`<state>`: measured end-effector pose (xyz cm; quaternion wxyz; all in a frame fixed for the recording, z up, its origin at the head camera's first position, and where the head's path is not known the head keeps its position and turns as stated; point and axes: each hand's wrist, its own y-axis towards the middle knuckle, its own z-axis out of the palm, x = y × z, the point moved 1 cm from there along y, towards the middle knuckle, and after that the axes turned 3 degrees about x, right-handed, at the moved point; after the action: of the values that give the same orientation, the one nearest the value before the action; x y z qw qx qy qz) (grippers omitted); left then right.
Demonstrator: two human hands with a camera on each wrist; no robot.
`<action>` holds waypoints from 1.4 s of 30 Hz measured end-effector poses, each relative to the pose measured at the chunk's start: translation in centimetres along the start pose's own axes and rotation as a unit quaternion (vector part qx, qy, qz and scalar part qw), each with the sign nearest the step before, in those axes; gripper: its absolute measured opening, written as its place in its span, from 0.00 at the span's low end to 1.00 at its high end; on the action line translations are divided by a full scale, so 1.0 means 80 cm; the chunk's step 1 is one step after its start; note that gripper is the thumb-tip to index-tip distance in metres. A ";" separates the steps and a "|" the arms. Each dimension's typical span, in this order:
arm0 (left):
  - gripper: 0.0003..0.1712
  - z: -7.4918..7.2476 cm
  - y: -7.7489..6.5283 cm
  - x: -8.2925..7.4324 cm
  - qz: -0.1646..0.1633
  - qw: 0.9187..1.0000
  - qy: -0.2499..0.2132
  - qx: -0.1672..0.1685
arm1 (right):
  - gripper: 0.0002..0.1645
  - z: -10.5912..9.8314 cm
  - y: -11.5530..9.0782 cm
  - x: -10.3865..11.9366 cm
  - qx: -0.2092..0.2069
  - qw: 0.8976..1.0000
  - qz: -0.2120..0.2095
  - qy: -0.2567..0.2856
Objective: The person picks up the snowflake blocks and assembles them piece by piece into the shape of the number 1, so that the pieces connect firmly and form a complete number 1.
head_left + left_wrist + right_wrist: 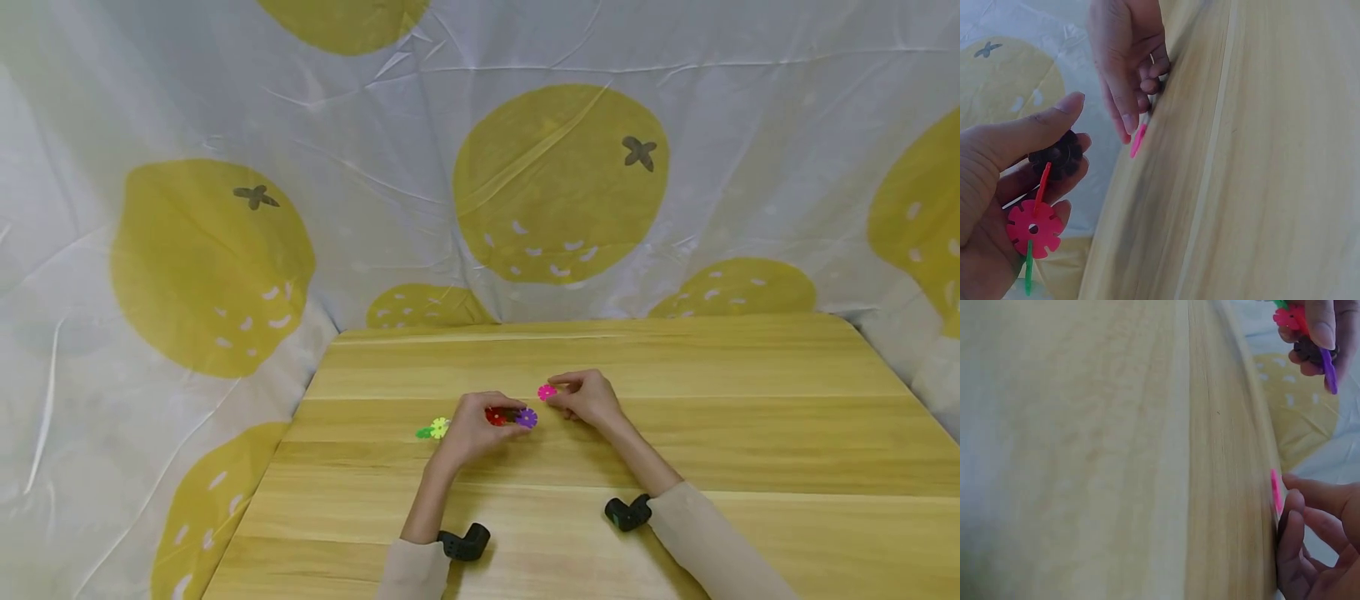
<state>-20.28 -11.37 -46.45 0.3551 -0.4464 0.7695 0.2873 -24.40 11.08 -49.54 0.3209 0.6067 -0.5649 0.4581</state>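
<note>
My left hand [472,429] holds a chain of slotted plastic snowflake discs. A purple disc [527,417] forms its right end, beside a black disc [1057,157] between thumb and fingers. Further along come a red disc [496,416] and a pink disc [1019,230]. A yellow-green disc [438,427] and a green disc [423,433] stick out left of the hand. A separate bright pink disc [547,392] is pinched between thumb and fingertip of my right hand [590,400]. It is apart from the purple disc, slightly to its right and farther back.
Both hands are above a wood-grain table [750,417]. Behind it hangs a pale cloth [375,192] printed with yellow lemons. A black wrist camera sits on the left wrist [465,543] and another on the right wrist [628,512].
</note>
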 end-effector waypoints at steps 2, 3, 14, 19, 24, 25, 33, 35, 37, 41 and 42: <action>0.17 0.000 0.000 0.000 -0.002 1.000 0.001 -0.004 | 0.19 0.001 0.001 0.001 -0.003 1.000 -0.001 -0.013; 0.16 0.000 0.000 0.000 -0.003 1.000 0.004 -0.006 | 0.19 0.002 0.002 0.001 -0.005 1.000 -0.002 -0.021; 0.15 0.001 0.001 0.000 -0.006 1.000 0.013 -0.006 | 0.16 0.002 -0.001 0.004 -0.022 0.997 -0.007 -0.074; 0.15 0.002 0.001 0.001 -0.004 1.000 0.017 -0.006 | 0.15 -0.001 -0.010 0.004 -0.009 0.999 -0.006 -0.039; 0.15 0.002 0.000 0.000 -0.005 1.000 0.014 -0.006 | 0.11 -0.007 -0.024 0.000 0.022 0.999 -0.020 0.041; 0.15 0.002 0.000 0.000 -0.003 1.000 0.012 -0.007 | 0.10 -0.008 -0.028 -0.001 0.030 0.998 -0.024 0.056; 0.16 0.003 -0.002 -0.002 0.001 1.000 -0.012 -0.001 | 0.14 -0.017 -0.059 -0.001 0.090 0.987 -0.074 0.109; 0.15 0.004 -0.002 -0.002 0.003 1.000 -0.014 0.002 | 0.14 -0.017 -0.065 0.000 0.091 0.987 -0.090 0.100; 0.15 0.004 -0.001 -0.002 0.003 1.000 -0.016 0.005 | 0.13 -0.016 -0.068 0.002 0.086 0.987 -0.103 0.090; 0.15 0.005 -0.001 -0.004 0.004 1.000 -0.020 0.011 | 0.11 -0.013 -0.072 0.004 0.068 0.989 -0.115 0.066; 0.15 0.005 -0.001 -0.004 0.007 1.000 -0.019 0.010 | 0.11 -0.012 -0.073 0.004 0.064 0.989 -0.117 0.063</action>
<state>-20.01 -10.94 -46.40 0.3725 -0.4320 0.7683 0.2903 -18.92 12.76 -48.13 0.3678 0.6577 -0.4383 0.4900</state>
